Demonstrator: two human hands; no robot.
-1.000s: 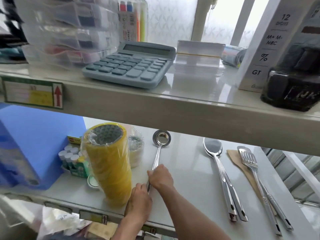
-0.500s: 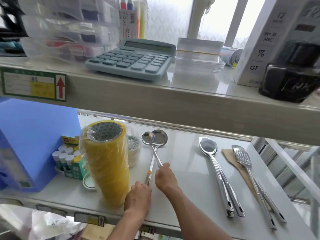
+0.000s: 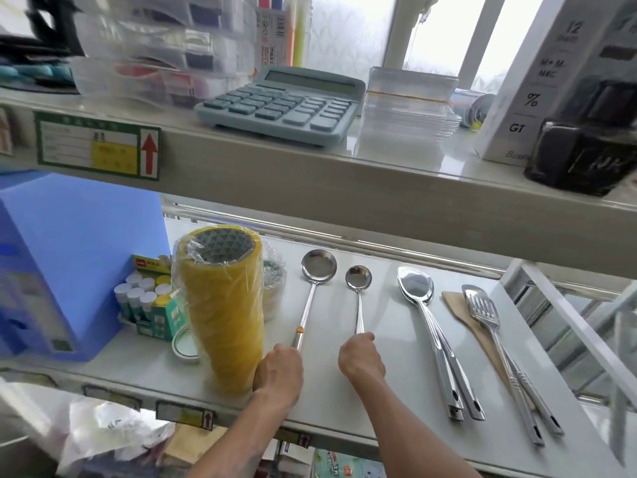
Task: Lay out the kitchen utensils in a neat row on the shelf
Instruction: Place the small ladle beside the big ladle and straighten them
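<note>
White shelving fills the view in two tiers, and the lower shelf (image 3: 331,401) carries the kitchen utensils laid with bowls far and handles near. On its left half, the left hand (image 3: 280,372) is closed around the near end of the large ladle (image 3: 313,291), whose round bowl lies far and whose handle has a small orange band just beyond the fingers. Just to the right, the right hand (image 3: 362,357) is closed on the near end of the small ladle (image 3: 359,294); the two ladles lie side by side, apart and roughly parallel. Further right lie the serving spoons (image 3: 425,319), two of them overlapping with their bowls stacked and their handles splayed slightly near the shelf edge. At the far right, the slotted turner (image 3: 489,319) lies on top of the wooden spatula (image 3: 463,313), with another steel handle beside it. Left of the large ladle stands a shrink-wrapped stack of yellow tape rolls (image 3: 222,308), touching the left hand's wrist side, then a box of glue sticks (image 3: 148,305) and a blue file box (image 3: 69,263). On the upper shelf (image 3: 275,174) sit a calculator (image 3: 282,105), clear containers (image 3: 410,105), a white carton (image 3: 537,81) and a black ink bottle (image 3: 582,150).
</note>
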